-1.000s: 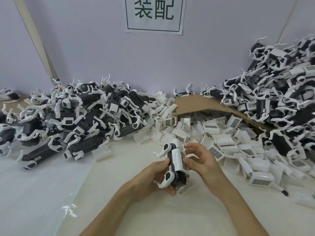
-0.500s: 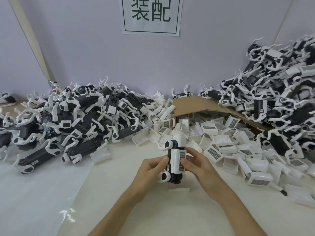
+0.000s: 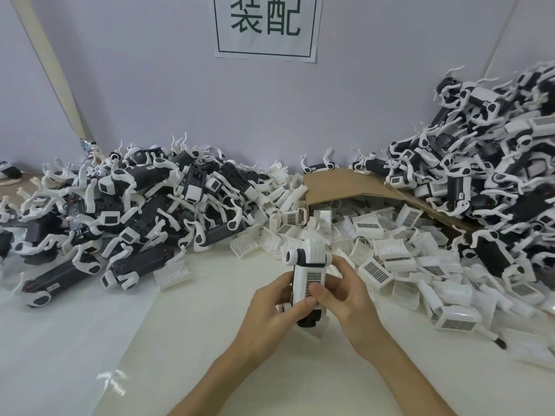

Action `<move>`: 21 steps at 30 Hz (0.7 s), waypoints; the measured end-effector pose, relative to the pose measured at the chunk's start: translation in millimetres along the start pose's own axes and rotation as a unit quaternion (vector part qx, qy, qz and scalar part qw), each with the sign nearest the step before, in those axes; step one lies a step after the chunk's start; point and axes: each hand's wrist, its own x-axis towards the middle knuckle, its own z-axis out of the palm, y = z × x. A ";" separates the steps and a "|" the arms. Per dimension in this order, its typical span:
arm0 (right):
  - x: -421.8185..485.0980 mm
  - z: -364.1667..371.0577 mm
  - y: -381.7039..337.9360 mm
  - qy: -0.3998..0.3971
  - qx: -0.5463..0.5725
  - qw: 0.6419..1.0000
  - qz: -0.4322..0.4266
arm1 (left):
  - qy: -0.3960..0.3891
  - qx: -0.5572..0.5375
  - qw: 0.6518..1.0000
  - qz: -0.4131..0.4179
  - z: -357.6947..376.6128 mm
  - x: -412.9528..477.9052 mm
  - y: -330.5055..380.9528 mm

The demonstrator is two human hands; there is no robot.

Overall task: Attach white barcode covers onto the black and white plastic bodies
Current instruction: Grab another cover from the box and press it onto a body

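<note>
Both hands are together at table centre, clamped on one black and white body [image 3: 307, 320] held upright. Left hand [image 3: 270, 306] wraps its left side. Right hand [image 3: 348, 298] grips the right, thumb pressing the white barcode cover [image 3: 312, 279] on the front. Cover looks seated, but that's hard to tell. Loose covers [image 3: 390, 253] are heaped just behind, body piles left [image 3: 135, 211] and right [image 3: 495, 175].
</note>
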 end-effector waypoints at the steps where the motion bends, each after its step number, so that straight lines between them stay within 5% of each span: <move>1: 0.1 0.8 0.4 0.003 -0.003 1.000 -0.002 | 0.001 -0.004 1.000 0.001 0.2 0.3 -0.3; 8: 3.4 -8.9 -3.8 0.092 -0.087 0.992 0.003 | 0.042 0.034 0.999 -0.006 -6.8 3.8 4.6; 13: 1.3 -20.3 -13.8 -0.036 -0.026 0.999 -0.009 | 0.047 0.053 0.997 0.011 -12.4 6.4 3.5; 21: 5.4 -16.7 -45.1 -0.092 -0.147 0.983 0.054 | 0.167 -0.088 0.981 -0.046 -22.8 13.1 4.6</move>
